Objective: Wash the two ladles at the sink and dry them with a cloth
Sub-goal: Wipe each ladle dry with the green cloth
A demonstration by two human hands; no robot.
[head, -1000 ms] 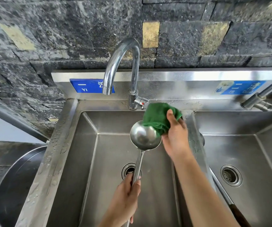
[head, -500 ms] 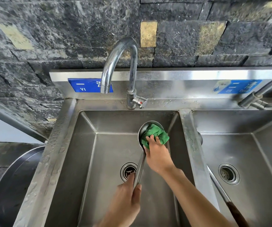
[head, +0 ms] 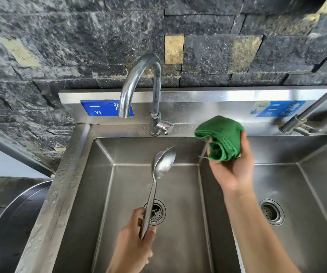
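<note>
Head view: left hand point(head: 133, 241) grips steel ladle point(head: 159, 174) by its handle over left basin point(head: 178, 243); right hand point(head: 232, 166) clutches green cloth point(head: 222, 137), apart from the bowl. Drying step. Next: bring cloth onto bowl or handle.

ladle point(head: 163, 163): steel, bowl edge-on, over left basin | cloth point(head: 222, 137): green, bunched, apart from ladle

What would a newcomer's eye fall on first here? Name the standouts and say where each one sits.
The bright green cloth, bunched in the right hand above the divider between the two basins, is the only strong colour among all the steel. Next comes the shiny ladle, held by its handle in the left hand over the left basin, apart from the cloth. The curved faucet arches behind it, with no water visible.
</note>
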